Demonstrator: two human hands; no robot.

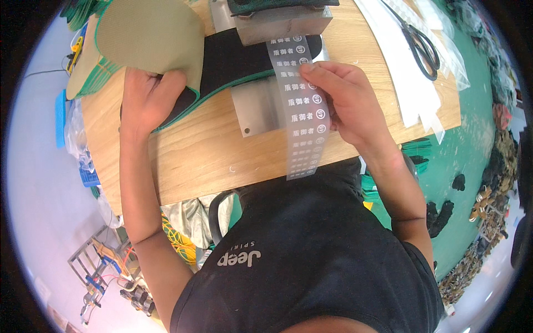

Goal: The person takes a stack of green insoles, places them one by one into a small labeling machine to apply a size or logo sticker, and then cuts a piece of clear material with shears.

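My left hand [151, 100] is closed on the near edge of a flat, insole-shaped piece [233, 58], black on one face with a green edge. Beige mesh material [152, 33] curves up above that hand. The black part reaches right, beneath a metal block [286, 26]. Between thumb and fingers, my right hand [352, 102] pinches a long translucent strip of labels [301, 105] with repeated white printing. The strip's far end lies over the black piece by the block, and its near end hangs past the table edge. Under the strip sits a metal plate [256, 108].
On the wooden table [205, 161], a stack of beige, green-edged pieces [94, 75] lies at the far left. Black-handled scissors [419, 50] rest on white sheets [391, 66] at the right. Piles of material line the green floor [449, 133] beyond.
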